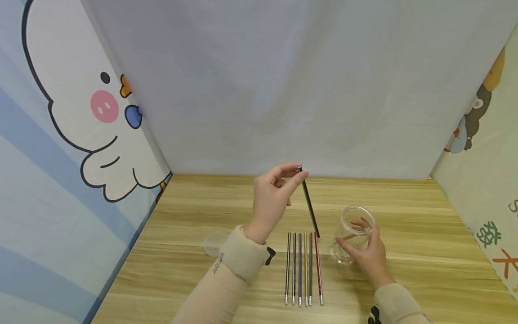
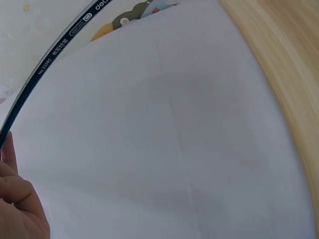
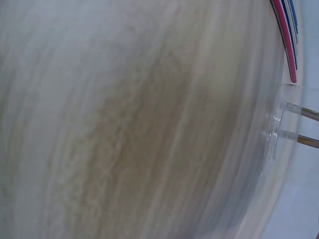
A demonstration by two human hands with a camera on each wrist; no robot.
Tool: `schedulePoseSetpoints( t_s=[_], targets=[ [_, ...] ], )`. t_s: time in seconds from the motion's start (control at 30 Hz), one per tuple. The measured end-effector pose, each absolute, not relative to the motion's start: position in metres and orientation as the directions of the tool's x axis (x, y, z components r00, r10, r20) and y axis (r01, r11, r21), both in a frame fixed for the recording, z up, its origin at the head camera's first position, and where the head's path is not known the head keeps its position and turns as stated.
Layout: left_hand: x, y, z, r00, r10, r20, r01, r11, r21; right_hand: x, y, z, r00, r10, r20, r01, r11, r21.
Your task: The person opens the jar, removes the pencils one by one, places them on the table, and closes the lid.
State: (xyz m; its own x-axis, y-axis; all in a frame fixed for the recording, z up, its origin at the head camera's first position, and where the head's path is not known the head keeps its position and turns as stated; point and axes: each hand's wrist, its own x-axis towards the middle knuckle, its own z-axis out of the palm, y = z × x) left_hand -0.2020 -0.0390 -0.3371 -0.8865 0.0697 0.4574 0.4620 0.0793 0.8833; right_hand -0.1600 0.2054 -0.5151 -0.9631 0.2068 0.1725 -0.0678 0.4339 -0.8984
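My left hand [image 1: 272,200] pinches a dark pencil [image 1: 309,204] near its upper end, between thumb and fingers. The pencil slants down to the right, its lower end above the far ends of the row of pencils [image 1: 300,270]. Lettering shows on the dark pencil [image 2: 50,55] in the left wrist view, with part of the left hand [image 2: 22,204] at the corner. My right hand [image 1: 369,256] grips a clear cup [image 1: 343,225], thumb on the near side and fingers behind. The cup stands slightly tilted. The right wrist view looks mostly through blurred clear material.
Several pencils lie side by side, a red pencil [image 1: 318,270] at the right of the row, their metal-banded ends toward me. A clear round disc [image 1: 214,244] lies left of my left sleeve. Behind the wooden table [image 1: 425,225] stands a pale backdrop [image 1: 283,90].
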Motion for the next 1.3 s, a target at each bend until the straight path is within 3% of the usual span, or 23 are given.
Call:
schedulePoseSetpoints(
  t_s=[0.6,1.3],
  targets=[
    [-0.205,-0.062,-0.391,-0.979,0.017,0.204,0.204,0.166,0.965,-0.166,0.207,-0.528,-0.930,0.213,0.301,-0.145,0.539,-0.830],
    [-0.205,-0.070,-0.476,-0.998,-0.046,-0.041,-0.051,0.252,0.966,-0.166,0.204,-0.530,-0.914,0.241,0.327,-0.151,0.545,-0.825]
  ],
)
